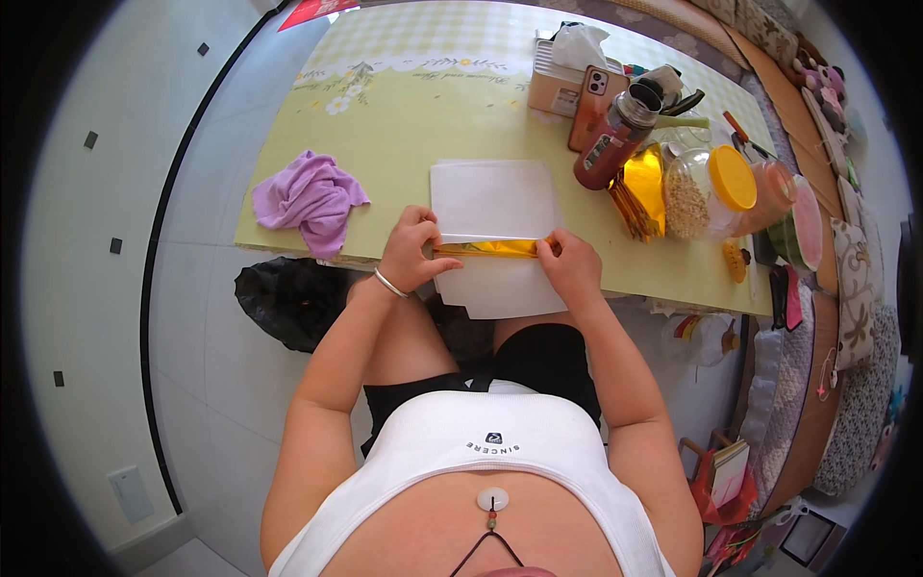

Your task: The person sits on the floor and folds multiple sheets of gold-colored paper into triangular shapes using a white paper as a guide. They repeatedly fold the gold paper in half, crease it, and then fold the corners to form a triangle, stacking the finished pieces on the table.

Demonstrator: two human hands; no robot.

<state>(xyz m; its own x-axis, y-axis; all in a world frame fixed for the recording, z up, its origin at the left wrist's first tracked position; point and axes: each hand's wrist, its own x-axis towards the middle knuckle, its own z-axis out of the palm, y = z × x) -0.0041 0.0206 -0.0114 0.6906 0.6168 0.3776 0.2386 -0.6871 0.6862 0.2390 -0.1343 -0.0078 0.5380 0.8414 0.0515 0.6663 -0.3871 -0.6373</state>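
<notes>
A narrow, shiny gold foil strip [490,249] lies crosswise over white paper or thin board [495,197] at the table's near edge. The white piece juts past that edge toward my lap. My left hand [411,252], with a silver bangle on its wrist, is closed at the strip's left end, thumb below and fingers above. At the right end my right hand [569,264] pinches the strip between thumb and fingers. The strip looks flat and stretched straight between both hands. My fingers cover its two ends.
A crumpled purple cloth [310,197] lies left on the table [404,125]. To the right stand a dark red bottle [615,139], a phone [598,101], a tissue box [558,82], a gold foil stack [639,192] and a yellow-lidded jar [707,192]. A black bag [288,300] sits below.
</notes>
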